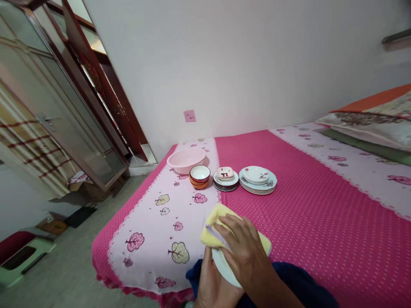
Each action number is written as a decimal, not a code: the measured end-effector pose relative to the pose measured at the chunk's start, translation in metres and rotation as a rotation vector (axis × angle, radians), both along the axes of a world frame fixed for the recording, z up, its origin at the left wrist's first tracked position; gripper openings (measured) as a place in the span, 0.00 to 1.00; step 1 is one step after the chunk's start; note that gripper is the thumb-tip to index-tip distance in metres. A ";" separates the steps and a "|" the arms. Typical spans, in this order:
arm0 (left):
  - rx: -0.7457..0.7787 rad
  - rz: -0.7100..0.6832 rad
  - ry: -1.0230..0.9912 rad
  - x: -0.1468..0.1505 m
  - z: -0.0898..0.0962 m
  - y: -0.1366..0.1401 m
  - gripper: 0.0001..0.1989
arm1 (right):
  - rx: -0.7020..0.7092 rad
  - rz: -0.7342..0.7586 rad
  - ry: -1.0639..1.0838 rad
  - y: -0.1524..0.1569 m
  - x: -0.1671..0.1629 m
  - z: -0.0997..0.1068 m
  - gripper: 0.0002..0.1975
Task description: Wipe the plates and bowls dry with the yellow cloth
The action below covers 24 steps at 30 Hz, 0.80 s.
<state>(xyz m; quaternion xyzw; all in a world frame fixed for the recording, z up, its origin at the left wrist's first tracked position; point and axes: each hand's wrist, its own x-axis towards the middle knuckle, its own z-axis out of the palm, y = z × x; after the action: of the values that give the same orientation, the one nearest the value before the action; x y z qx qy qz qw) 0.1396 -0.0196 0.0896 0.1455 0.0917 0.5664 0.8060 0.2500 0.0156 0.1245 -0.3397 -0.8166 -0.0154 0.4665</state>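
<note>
While your left hand (212, 280) clasps the white, round, probably ceramic plate (224, 268) over your lap (303, 282), your right hand (243, 244) presses the folded, soft yellow cloth (219, 215) against it; expect stiff, slippery, breakable ware, best held by its rim.

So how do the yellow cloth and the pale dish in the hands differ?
The cloth is yellow with some lilac; the dish is whitish where it shows. The cloth is folded, the dish smooth with a curved edge. The right hand grips the cloth; the left hand holds the dish. Both are held.
</note>
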 end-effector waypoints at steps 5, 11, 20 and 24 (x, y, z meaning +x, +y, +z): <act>0.081 -0.073 -0.103 -0.008 0.006 0.009 0.27 | -0.041 -0.105 0.000 0.013 0.013 -0.013 0.22; 0.157 -0.083 -0.094 -0.013 0.016 0.024 0.32 | -0.071 -0.123 -0.044 0.017 0.029 -0.014 0.22; 0.081 0.032 -0.046 -0.015 0.021 0.039 0.31 | -0.132 -0.098 -0.050 -0.009 0.018 -0.016 0.32; -0.010 0.018 0.011 -0.018 0.018 0.036 0.31 | -0.128 -0.022 -0.074 -0.020 0.011 -0.012 0.35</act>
<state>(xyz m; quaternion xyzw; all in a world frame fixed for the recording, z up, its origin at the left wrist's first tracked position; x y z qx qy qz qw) 0.1219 0.0164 0.1073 0.1439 0.1002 0.5725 0.8009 0.2610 -0.0040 0.1126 -0.3768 -0.8288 0.0193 0.4132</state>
